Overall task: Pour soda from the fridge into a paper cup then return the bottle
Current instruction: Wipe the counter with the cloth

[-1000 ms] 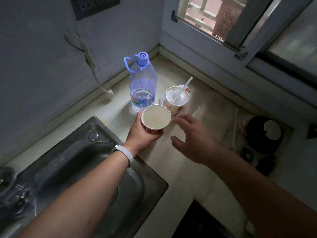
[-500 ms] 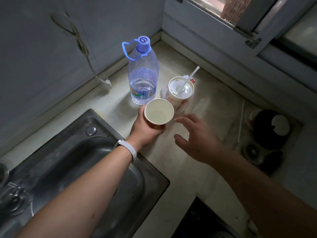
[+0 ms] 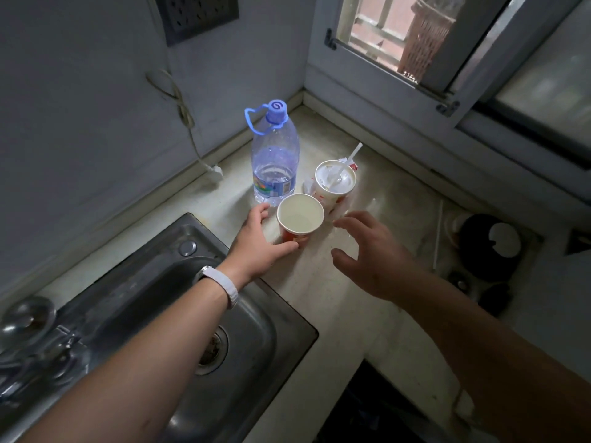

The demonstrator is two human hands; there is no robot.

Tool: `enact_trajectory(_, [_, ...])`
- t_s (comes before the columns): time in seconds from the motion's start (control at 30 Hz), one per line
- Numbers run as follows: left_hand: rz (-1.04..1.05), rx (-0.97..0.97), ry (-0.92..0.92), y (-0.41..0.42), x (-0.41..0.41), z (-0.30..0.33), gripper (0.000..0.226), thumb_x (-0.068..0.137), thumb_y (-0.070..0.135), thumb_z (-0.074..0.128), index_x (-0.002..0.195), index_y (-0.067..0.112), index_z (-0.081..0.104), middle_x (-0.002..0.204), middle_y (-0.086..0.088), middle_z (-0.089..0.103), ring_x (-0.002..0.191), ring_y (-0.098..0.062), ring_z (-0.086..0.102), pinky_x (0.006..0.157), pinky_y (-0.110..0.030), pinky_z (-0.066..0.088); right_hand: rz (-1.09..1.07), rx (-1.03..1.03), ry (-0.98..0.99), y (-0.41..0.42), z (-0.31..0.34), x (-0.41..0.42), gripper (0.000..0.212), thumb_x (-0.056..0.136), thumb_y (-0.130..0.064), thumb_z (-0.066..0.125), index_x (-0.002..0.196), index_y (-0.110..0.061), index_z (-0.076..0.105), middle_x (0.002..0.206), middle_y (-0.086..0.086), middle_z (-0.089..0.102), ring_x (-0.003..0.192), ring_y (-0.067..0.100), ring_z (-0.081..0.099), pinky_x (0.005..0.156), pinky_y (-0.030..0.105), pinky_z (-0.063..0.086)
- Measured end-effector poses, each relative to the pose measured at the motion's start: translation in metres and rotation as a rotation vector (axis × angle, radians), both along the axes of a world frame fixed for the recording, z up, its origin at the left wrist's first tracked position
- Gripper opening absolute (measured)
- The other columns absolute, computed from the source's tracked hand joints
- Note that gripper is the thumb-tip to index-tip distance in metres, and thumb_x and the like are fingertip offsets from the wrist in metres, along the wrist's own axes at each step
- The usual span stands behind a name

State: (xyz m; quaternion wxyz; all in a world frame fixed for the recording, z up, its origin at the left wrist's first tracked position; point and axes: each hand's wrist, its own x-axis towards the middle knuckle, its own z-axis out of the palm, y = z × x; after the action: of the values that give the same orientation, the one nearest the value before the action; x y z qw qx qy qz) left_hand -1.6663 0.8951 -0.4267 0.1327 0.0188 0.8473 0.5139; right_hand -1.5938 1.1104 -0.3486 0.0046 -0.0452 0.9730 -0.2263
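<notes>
A pale stone countertop (image 3: pixel 319 298) is shown in a kitchen corner, with a stainless-steel sink basin (image 3: pixel 153 302) set into it at the left. Toward the back wall a large clear plastic water bottle with a blue cap and carry loop (image 3: pixel 275 158) is seen upright, and just beside it, to the right, a white lidded takeaway cup with a straw (image 3: pixel 334 183). Nearer the viewer, close in front of both, the open white paper cup with a red lower band (image 3: pixel 300 217) is set upright on the counter and appears empty. The left hand (image 3: pixel 262 241) is placed at the cup's base, thumb touching its foot and fingers loosely opened along its far side, so the hold reads as released rather than clasped. The right hand (image 3: pixel 367 247) is held spread and empty near the cup, apart from it. No soda bottle is in view; the step in hand is judged to be the placing of the cup, and fetching soda from the fridge is called for next.
</notes>
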Motion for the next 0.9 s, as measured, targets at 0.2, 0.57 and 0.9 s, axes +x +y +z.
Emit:
enact_trajectory(0.2, [-0.102, -0.175, 0.152, -0.024, 0.029, 0.050, 0.087, 0.071, 0.039, 0.082, 0.143, 0.021, 0.035, 0.144, -0.001, 0.044, 0.133, -0.017, 0.040, 0.106, -0.027, 0.031, 0.029, -0.012, 0.076, -0.009, 0.032, 0.015, 0.051, 0.082, -0.040, 0.063, 0.130, -0.025, 0.053, 0.134, -0.006, 0.047, 0.116, 0.016, 0.046, 0.087, 0.029, 0.040])
enact_trajectory(0.57, [-0.190, -0.476, 0.530, -0.060, 0.127, 0.136, 0.070, 0.074, 0.042, 0.077, 0.135, 0.021, 0.049, 0.139, -0.002, 0.051, 0.130, -0.023, 0.044, 0.106, -0.038, 0.034, 0.132, -0.069, 0.271, -0.028, 0.101, 0.081, 0.047, 0.079, -0.030, 0.069, 0.122, -0.014, 0.060, 0.124, 0.002, 0.056, 0.107, 0.024, 0.055, 0.085, 0.039, 0.049])
enact_trajectory(0.9, [-0.194, -0.780, 0.716, -0.089, 0.249, 0.200, 0.069, 0.076, 0.052, 0.071, 0.136, 0.024, 0.051, 0.148, -0.001, 0.043, 0.139, -0.023, 0.034, 0.114, -0.041, 0.020, 0.279, -0.070, 0.348, -0.049, 0.152, 0.165, 0.046, 0.078, -0.025, 0.070, 0.121, -0.014, 0.060, 0.123, 0.001, 0.055, 0.103, 0.027, 0.055, 0.086, 0.042, 0.047])
